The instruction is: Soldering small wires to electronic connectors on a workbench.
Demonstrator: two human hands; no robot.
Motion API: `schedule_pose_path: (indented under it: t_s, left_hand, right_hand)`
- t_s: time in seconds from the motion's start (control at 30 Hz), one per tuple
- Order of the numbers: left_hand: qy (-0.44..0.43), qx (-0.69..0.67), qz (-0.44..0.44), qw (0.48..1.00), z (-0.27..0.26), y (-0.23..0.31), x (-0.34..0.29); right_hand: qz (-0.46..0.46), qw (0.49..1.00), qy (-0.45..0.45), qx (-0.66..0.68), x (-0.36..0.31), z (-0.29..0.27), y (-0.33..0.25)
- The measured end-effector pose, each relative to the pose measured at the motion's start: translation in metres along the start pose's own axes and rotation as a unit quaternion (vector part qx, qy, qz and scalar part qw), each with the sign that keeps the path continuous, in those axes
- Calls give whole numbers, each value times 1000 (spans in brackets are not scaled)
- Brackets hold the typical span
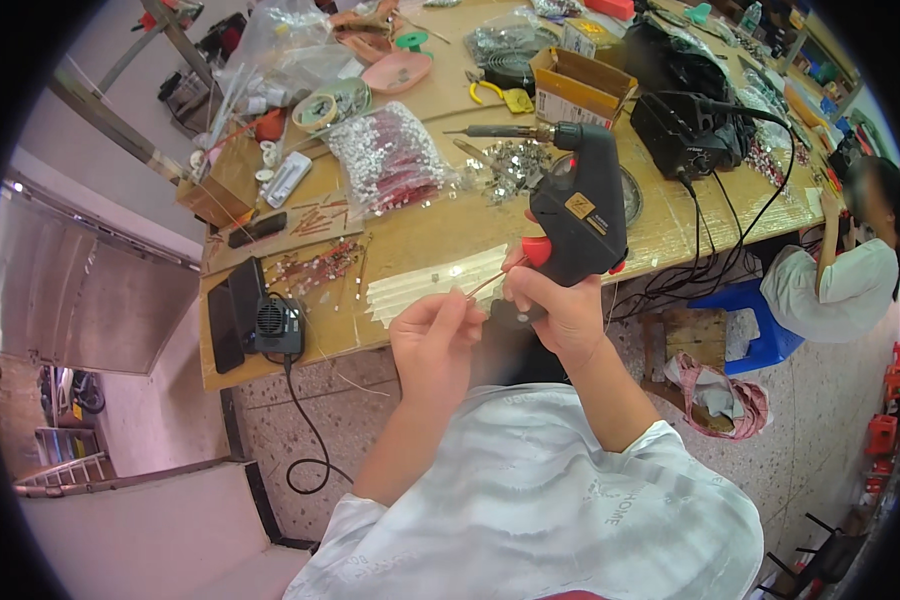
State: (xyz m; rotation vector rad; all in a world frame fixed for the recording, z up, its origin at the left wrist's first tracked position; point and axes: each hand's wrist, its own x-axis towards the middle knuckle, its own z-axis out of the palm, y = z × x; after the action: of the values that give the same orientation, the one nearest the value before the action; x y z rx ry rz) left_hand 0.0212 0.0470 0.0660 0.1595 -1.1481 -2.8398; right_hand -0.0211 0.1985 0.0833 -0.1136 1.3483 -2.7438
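Observation:
My left hand [433,345] is closed in a pinch on one end of a thin reddish wire [487,284]. At the wire's other end, the thumb and forefinger of my right hand [570,318] are closed on it. Just above my right hand is a black soldering gun [582,205] with a red trigger, its metal tip pointing left over the table. The lower end of its handle meets my right hand; whether other fingers grip it is hidden. White strips [430,283] lie on the table beyond my left hand.
On the wooden table [450,235] lie a bag of small white parts [390,155], loose metal pieces [517,165], a cardboard box [582,90] and yellow pliers [487,90]. A black control box [675,135] trails cables. A small grey fan-like device [276,325] sits left. Another person [840,260] works right.

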Motion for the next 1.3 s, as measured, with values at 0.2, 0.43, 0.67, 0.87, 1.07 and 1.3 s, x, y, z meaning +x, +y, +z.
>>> schedule_pose_path:
  t_s: [0.2, 0.43, 0.67, 0.87, 1.07, 1.3]
  left_hand:
    - [-1, -5, -33, 999, -16, -4, 7]
    - [-80, 207, 58, 973, -15, -7, 16]
    - [-126, 498, 248, 822, -22, 13, 32]
    - [-209, 435, 190, 855, -18, 8, 24]
    - [-170, 410, 221, 868, -23, -2, 13]
    - [-167, 330, 138, 919, -26, -8, 2]
  right_hand:
    - [24, 999, -7, -34, 10, -3, 4]
    - [53, 998, -32, 0, 14, -16, 13]
    - [81, 985, -58, -140, 9, -15, 2]
    - [67, 981, -114, -144, 7, -17, -1]
    - [59, 981, -76, -169, 2, -19, 4]
    - [30, 992, -62, -110, 0, -22, 5]
